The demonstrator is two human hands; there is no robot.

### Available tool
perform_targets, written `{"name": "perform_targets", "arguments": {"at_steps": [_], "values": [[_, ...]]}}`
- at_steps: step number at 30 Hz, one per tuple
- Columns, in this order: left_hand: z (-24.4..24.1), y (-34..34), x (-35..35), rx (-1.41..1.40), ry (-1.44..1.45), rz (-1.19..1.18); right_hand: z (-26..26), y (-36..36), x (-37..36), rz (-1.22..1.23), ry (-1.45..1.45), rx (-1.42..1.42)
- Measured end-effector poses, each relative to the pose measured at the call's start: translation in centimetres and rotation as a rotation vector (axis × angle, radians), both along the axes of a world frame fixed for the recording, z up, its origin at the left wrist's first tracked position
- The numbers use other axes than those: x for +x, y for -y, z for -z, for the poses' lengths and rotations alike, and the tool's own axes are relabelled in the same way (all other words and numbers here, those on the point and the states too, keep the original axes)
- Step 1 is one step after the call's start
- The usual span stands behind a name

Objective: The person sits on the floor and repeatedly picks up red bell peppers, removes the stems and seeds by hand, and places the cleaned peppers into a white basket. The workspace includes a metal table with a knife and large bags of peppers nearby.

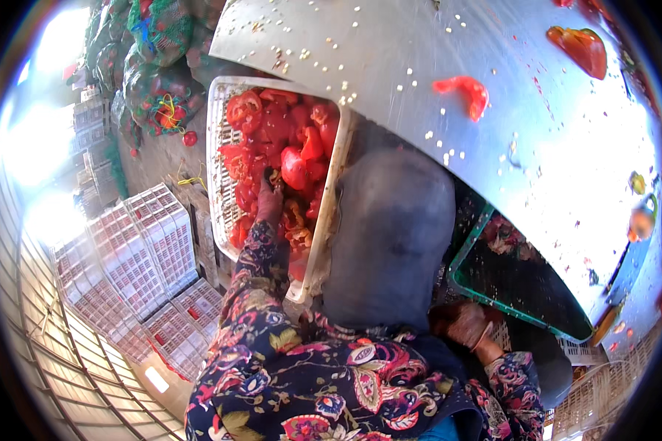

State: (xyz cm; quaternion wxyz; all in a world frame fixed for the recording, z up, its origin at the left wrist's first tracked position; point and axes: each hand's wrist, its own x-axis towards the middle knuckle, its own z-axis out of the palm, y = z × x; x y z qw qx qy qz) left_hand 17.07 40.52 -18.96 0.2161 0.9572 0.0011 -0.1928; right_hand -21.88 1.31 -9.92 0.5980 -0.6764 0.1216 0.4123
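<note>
My left hand [269, 198] reaches down into a white plastic crate [217, 138] filled with cut red bell peppers [292, 165]. Its fingertips are among the pieces, against a dark greenish one, and I cannot tell whether they grip it. My right hand [466, 325] is low at my right side, close to the corner of a green-rimmed dark bin [491, 295]. That hand is blurred and shadowed, and its fingers are not clear. My dark-covered leg [391, 237] lies between the crate and the bin.
A metal worktable [386, 66] curves across the top right, with scattered seeds, a red pepper strip [466, 93] and a larger pepper piece [579, 50]. White crates [143, 242] are stacked at left. Green mesh sacks [154, 82] of peppers stand behind, and a loose pepper [190, 138] lies nearby.
</note>
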Motion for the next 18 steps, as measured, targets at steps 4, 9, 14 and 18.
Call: {"name": "perform_targets", "arguments": {"at_steps": [4,9,14,18], "values": [[2.2,0.1,1.6,-0.086,0.088,-0.069,4.4,-0.2,-2.5,-0.386,0.116,-0.180],[4.0,-4.9,2.9,-0.450,0.195,-0.335,1.6,-1.3,-0.3,-0.017,0.512,-0.278],[0.1,4.3,0.7,-0.492,0.485,-0.233,-3.6,1.1,1.4,0.063,0.631,-0.532],[-7.0,8.4,-1.8,-0.722,0.559,-0.155,-7.0,1.8,2.1,0.230,0.603,-0.651]]}}
